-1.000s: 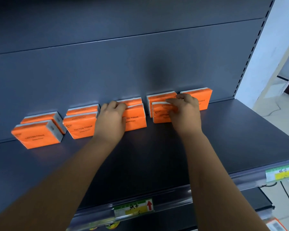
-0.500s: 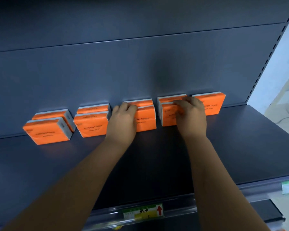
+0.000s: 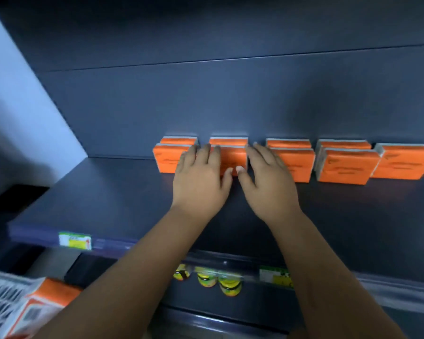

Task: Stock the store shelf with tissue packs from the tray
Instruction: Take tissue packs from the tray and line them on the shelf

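Both hands have shifted leftward. Left hand and right hand, fingers straight and gripping nothing, flank the second front tissue pack. Nine packs line the shelf's back edge, count unchanged. One tray sits lower left.

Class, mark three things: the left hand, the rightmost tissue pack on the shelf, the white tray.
left hand (image 3: 201, 184): head view, back of the hand.
rightmost tissue pack (image 3: 404, 165): head view, orange front face.
white tray (image 3: 0, 296): head view, mesh wall.
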{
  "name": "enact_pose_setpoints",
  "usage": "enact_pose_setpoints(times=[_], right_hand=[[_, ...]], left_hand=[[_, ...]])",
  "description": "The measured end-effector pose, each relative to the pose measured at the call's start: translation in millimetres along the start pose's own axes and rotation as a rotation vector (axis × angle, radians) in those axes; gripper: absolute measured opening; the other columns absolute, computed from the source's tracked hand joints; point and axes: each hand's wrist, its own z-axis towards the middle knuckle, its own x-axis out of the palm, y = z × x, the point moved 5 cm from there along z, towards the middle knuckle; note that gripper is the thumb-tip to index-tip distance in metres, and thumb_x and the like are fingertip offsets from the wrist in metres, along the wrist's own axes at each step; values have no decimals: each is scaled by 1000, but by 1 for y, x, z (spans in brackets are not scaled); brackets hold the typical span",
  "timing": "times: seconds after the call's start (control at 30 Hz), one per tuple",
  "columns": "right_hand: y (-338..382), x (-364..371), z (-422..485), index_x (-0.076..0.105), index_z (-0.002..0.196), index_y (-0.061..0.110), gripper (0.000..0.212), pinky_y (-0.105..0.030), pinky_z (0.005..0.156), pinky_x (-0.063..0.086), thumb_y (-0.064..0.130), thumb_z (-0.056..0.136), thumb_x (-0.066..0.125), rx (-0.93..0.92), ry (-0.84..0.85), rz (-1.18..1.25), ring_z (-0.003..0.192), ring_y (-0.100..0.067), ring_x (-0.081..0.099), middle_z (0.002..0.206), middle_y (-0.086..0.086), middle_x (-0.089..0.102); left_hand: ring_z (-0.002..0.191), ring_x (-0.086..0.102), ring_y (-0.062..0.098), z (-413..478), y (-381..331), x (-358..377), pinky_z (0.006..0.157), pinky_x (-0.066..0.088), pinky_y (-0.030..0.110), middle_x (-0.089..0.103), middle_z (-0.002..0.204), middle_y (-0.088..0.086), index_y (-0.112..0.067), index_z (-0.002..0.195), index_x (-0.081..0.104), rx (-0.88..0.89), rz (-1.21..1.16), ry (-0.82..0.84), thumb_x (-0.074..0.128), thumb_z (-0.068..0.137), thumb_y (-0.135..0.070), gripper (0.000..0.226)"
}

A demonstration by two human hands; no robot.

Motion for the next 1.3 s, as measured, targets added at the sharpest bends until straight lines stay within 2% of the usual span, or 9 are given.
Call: enact_pose_setpoints(times=[0.2, 0.33, 0.6, 0.73, 0.9, 1.03, 1.17, 1.23, 1.3], right_hand=[[142, 44, -33, 43, 155, 17, 68, -44, 122, 31, 55, 100, 35, -182, 228, 98, 151, -26, 35, 162, -4, 42], [219, 76, -78, 41, 157, 17, 63, -39, 125, 23, 50, 104, 44, -367, 410, 93, 155, -25, 27, 165, -4, 38], [305, 121, -176, 43, 154, 19, 61, -38, 123, 23, 53, 104, 44, -654, 723, 27, 152, -26, 32, 162, -4, 40], [318, 146, -209, 50, 146, 17, 58, -39, 120, 31, 54, 103, 44, -747, 839, -118, 146, -31, 40, 151, -8, 50], [316, 173, -231, 57, 136, 21, 60, -42, 98, 50, 65, 96, 49, -649, 1127, -201, 128, -31, 52, 134, -6, 57], [305, 180, -246, 66, 124, 26, 90, -42, 96, 52, 87, 58, 52, -698, 1265, -234, 126, -20, 47, 130, 3, 55], [292, 198, -259, 73, 112, 25, 65, -40, 97, 53, 67, 63, 69, -789, 1231, -252, 130, -19, 43, 134, 3, 51], [288, 207, -257, 75, 107, 26, 57, -42, 98, 52, 63, 63, 67, -712, 1240, -159, 129, -19, 44, 133, 5, 53], [289, 208, -250, 72, 84, 29, 43, -41, 94, 52, 63, 61, 61, -600, 1239, -17, 115, -19, 52, 115, 5, 60]], left_hand=[[136, 49, 42, -93, 110, -70, 114, 39, 55, 60, 142, 15, -7, 138, 59, -210, 154, 1, 45, 98, -51, 61], [134, 50, 44, -174, 173, -111, 112, 41, 56, 61, 141, 16, -7, 138, 59, -340, 246, 76, 42, 96, -52, 64], [137, 46, 40, -333, 254, -157, 108, 42, 52, 60, 139, 10, -10, 135, 59, -582, 334, 244, 47, 98, -51, 57], [142, 40, 33, -374, 277, -158, 114, 35, 49, 55, 147, 5, -16, 145, 52, -562, 323, 423, 47, 102, -53, 56], [151, 27, 25, -402, 296, -134, 118, 34, 47, 40, 160, -3, -28, 156, 37, -508, 216, 689, 50, 102, -53, 61], [146, 34, 24, -401, 282, -100, 111, 43, 47, 46, 154, -3, -31, 151, 44, -334, 168, 903, 68, 92, -41, 64], [130, 47, 25, -398, 274, -79, 99, 48, 44, 55, 138, -4, -34, 142, 50, -212, 254, 1000, 67, 88, -20, 58], [123, 49, 25, -390, 279, -77, 95, 48, 43, 57, 130, -3, -31, 137, 54, -201, 306, 985, 63, 90, -15, 50], [120, 50, 25, -382, 286, -76, 91, 46, 42, 59, 127, -2, -31, 135, 58, -170, 330, 984, 63, 92, -18, 46]])
